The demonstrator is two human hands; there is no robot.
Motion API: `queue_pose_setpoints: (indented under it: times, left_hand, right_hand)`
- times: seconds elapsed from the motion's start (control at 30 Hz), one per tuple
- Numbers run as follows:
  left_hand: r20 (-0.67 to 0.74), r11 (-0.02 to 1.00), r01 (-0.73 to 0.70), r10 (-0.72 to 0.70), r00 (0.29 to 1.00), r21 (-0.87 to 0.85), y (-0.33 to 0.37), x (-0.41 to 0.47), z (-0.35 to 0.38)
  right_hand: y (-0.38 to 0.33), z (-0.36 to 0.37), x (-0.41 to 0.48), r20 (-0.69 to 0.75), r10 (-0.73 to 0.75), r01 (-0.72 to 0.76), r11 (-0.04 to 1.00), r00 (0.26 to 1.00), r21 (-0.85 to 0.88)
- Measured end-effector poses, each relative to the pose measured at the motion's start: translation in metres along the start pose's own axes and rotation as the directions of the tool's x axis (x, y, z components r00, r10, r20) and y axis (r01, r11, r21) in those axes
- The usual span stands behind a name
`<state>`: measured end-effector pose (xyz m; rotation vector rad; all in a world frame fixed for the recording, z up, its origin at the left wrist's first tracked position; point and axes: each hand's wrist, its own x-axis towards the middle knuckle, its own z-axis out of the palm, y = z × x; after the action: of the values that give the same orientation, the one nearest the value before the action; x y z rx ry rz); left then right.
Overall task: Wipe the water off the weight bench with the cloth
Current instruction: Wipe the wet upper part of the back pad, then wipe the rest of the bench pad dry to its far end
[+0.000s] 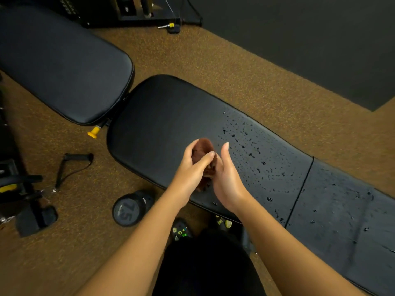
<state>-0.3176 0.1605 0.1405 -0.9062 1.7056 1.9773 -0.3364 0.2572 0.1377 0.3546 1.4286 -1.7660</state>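
Wet bench (171, 116) — cloth (204, 147) mostly behind hands (189, 174)

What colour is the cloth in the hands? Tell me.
Reddish brown cloth; the head view, the only one, shows it.

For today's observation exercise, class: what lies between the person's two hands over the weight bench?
In the head view, the bunched brown cloth lies between the left hand and the right hand.
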Motion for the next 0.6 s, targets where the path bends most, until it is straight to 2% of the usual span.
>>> queue_pose_setpoints:
  times: [0.07, 0.13, 0.23, 0.27, 0.33, 0.43, 0.5, 0.6]
  left_hand:
    - [0.007, 0.999, 0.032, -0.032, 0.999, 0.023, 0.001, 0.01, 0.0]
    - [-0.01, 0.988, -0.01, 0.011, 1.0, 0.153, 0.005, 0.02, 0.003]
    - [-0.095, 0.887, -0.12, 0.18, 0.979, 0.445, 0.015, 0.037, 0.013]
    - [-0.13, 0.856, -0.139, 0.232, 0.964, 0.497, 0.018, 0.044, 0.017]
    - [-0.155, 0.806, -0.182, 0.319, 0.935, 0.564, 0.023, 0.063, 0.023]
    - [-0.015, 0.68, -0.291, 0.405, 0.914, 0.674, 0.028, 0.091, 0.036]
    - [0.121, 0.542, -0.354, 0.418, 0.9, 0.762, 0.024, 0.108, 0.049]
    - [0.229, 0.348, -0.372, 0.389, 0.893, 0.86, 0.011, 0.122, 0.067]
  right_hand:
    - [-0.004, -0.011, 0.0, 0.025, 0.026, -0.021, 0.986, 0.999, -0.162]
    - [-0.015, -0.025, 0.0, 0.0, 0.041, -0.04, 0.958, 0.999, -0.285]
    - [-0.028, -0.053, 0.014, -0.196, -0.113, 0.0, 0.865, 0.974, -0.502]
    - [-0.03, -0.066, 0.022, -0.262, -0.205, -0.006, 0.777, 0.943, -0.629]
    - [-0.029, -0.091, 0.035, -0.269, -0.363, -0.037, 0.535, 0.892, -0.844]
    - [-0.024, -0.13, 0.049, -0.18, -0.475, -0.102, 0.185, 0.862, -0.977]
    - [-0.024, -0.151, 0.054, -0.171, -0.471, -0.156, 0.071, 0.865, -0.985]
    - [-0.021, -0.167, 0.059, -0.181, -0.444, -0.201, 0.001, 0.878, -0.98]
